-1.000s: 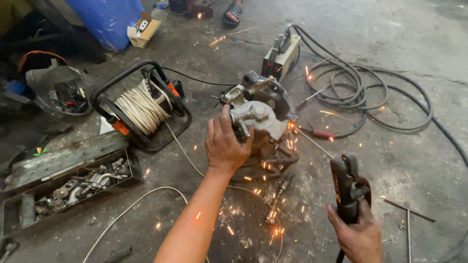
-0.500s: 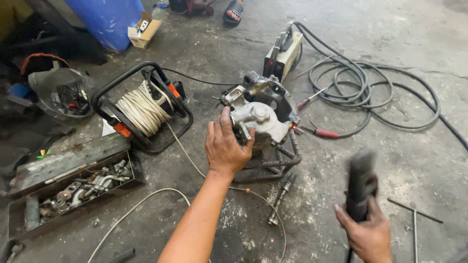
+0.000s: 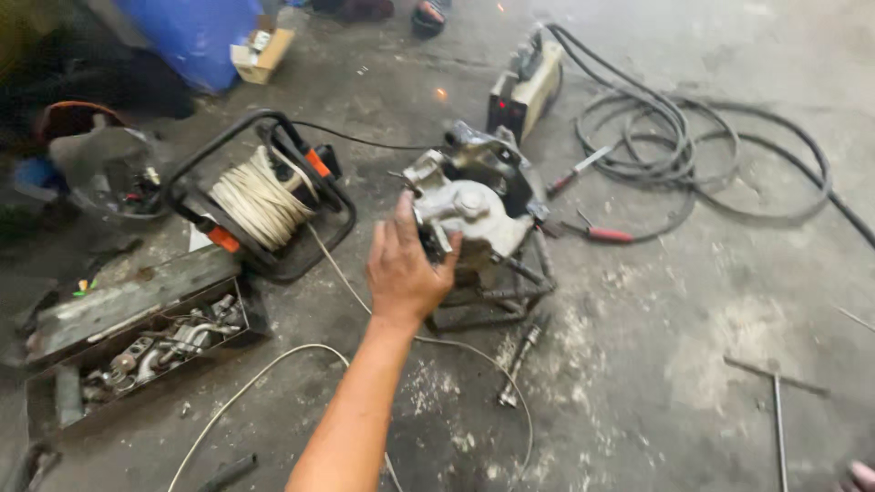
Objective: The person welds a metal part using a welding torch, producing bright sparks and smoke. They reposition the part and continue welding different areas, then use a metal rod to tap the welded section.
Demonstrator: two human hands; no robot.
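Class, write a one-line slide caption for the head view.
Left hand grips a grey engine casing on a metal stand.

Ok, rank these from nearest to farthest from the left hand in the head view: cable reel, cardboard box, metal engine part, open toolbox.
1. metal engine part, under the left hand, touching.
2. cable reel, to its left.
3. open toolbox, lower left.
4. cardboard box, far upper left.

Flat, even daylight across the concrete floor (image 3: 693,364); shadows soft and short — top-left corner dim; slight motion blur throughout.
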